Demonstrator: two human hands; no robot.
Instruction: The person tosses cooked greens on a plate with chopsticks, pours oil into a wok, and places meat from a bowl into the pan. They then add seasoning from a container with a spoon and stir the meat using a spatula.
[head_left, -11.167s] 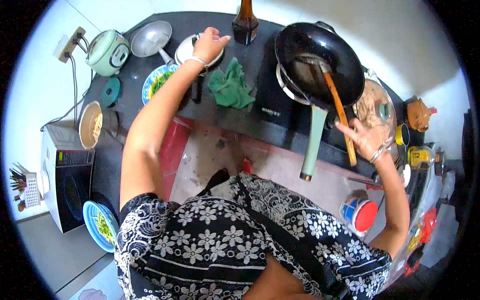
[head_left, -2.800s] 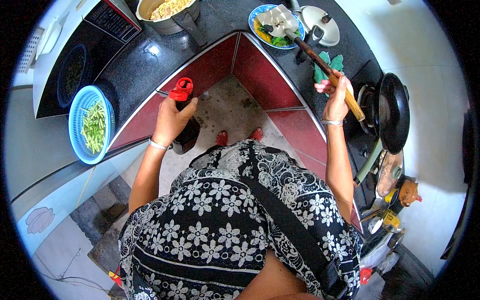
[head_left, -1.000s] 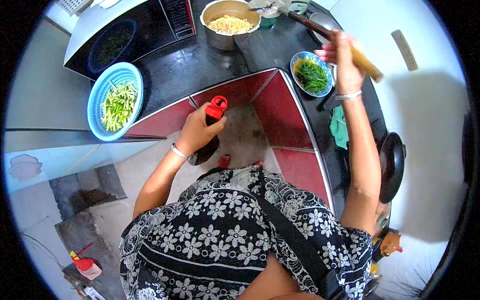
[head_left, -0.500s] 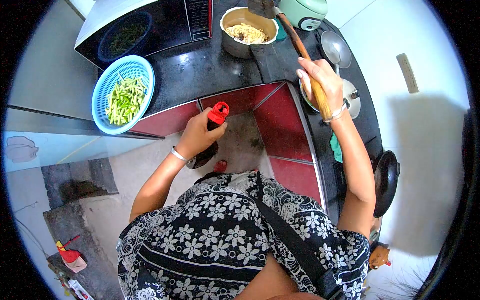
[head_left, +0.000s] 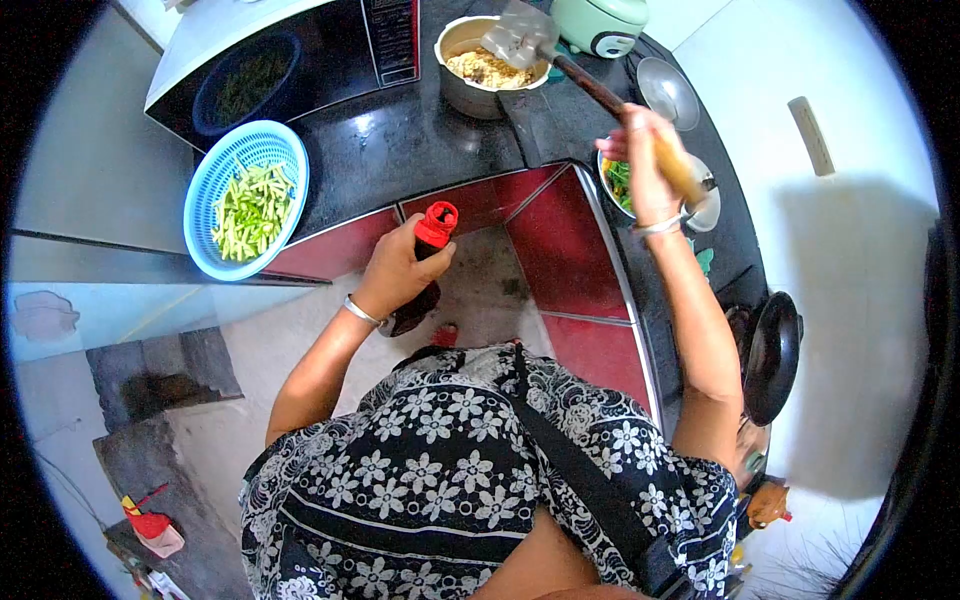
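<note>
My left hand [head_left: 397, 268] is wrapped round the neck of a dark bottle [head_left: 436, 232] with an open red cap, held over the floor in front of the counter. The wooden handle of a spatula [head_left: 600, 92] is in my right hand [head_left: 650, 165]. Its blurred metal blade is over a deep pot [head_left: 472, 97] holding pale yellow pieces, and hides part of the rim. Whether blade and contents touch, I cannot tell. Beside my right hand, partly hidden by it, is a plate of green leaves [head_left: 618, 184].
On the left, a blue basket [head_left: 200, 212] holds cut green stalks near a microwave [head_left: 290, 75]. A green rice cooker [head_left: 600, 22] stands behind the pot. A metal ladle [head_left: 667, 92] and a black wok [head_left: 773, 358] lie along the right counter.
Since the earliest frame, my hands have taken hold of the bottle and spatula, and the view has turned left. In the last half second, the spatula blade has moved down and left over the pot.
</note>
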